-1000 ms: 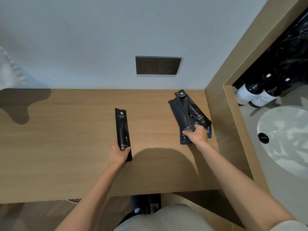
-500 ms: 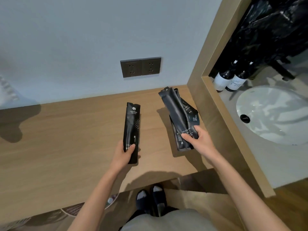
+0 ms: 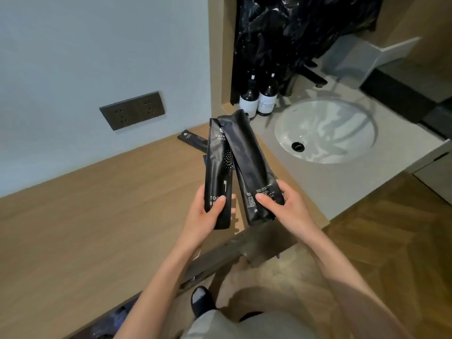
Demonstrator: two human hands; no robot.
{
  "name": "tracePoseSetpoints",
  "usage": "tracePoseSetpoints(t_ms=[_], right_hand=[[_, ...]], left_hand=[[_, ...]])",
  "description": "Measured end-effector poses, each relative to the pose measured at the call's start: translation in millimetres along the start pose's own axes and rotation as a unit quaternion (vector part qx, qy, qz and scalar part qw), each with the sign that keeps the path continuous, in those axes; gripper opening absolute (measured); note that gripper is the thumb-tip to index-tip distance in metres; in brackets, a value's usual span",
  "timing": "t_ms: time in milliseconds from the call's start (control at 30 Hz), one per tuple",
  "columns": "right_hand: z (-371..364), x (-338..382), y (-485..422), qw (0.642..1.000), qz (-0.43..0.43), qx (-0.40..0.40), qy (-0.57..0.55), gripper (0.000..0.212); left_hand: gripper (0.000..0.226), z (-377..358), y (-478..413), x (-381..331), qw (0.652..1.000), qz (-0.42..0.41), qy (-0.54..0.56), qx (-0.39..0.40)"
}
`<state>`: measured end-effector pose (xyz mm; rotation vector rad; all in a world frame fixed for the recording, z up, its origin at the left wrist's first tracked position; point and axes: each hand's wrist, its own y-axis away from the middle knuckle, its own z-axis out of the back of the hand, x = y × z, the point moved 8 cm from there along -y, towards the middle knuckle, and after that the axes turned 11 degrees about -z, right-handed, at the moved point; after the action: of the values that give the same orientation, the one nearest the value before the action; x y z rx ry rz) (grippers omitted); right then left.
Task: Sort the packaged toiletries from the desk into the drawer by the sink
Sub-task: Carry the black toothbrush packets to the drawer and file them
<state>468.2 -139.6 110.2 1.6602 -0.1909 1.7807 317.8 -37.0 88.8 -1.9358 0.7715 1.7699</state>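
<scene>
My left hand grips the lower end of a long black toothbrush packet with white print, held upright above the wooden desk. My right hand holds a second black packet by its lower end, tilted left so its top touches the first. Both packets are lifted off the desk near its right edge. One more black packet lies flat on the desk behind them, by the wall. No drawer is visible.
A wooden partition separates the desk from the grey counter with a white round sink. Two dark bottles stand at the counter's back left under black plastic sheeting. A dark double socket is on the wall.
Both hands have lifted their packets off the desk and brought them together. My view has swung right toward the sink. At least one packet stayed on the desk.
</scene>
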Motion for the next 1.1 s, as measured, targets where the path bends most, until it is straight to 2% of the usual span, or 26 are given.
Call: tracePoseSetpoints(t_ms=[133, 300, 633, 867, 1100], right_hand=[[56.5, -16.0, 23.5, 0.999, 0.009, -0.028, -0.037, 0.019], [148.2, -45.3, 57.0, 0.997, 0.022, -0.058, -0.038, 0.016], [330.4, -87.2, 123.8, 0.995, 0.022, -0.094, 0.015, 0.010], [421.4, -96.4, 126.6, 0.987, 0.031, -0.157, 0.018, 0.019], [520.1, -101.1, 80.5, 0.978, 0.024, -0.205, 0.006, 0.021]], left_hand=[[0.031, -67.8, 7.2, 0.7, 0.999, -0.029, -0.016, 0.014], [0.037, -172.7, 30.8, 9.5, 0.997, -0.051, -0.015, 0.050], [0.033, -367.6, 63.4, 29.7, 0.995, -0.031, -0.041, 0.081], [0.034, -462.4, 37.8, 35.3, 0.994, -0.027, -0.062, 0.090], [0.036, -558.5, -23.0, 46.5, 0.994, -0.026, -0.032, 0.097]])
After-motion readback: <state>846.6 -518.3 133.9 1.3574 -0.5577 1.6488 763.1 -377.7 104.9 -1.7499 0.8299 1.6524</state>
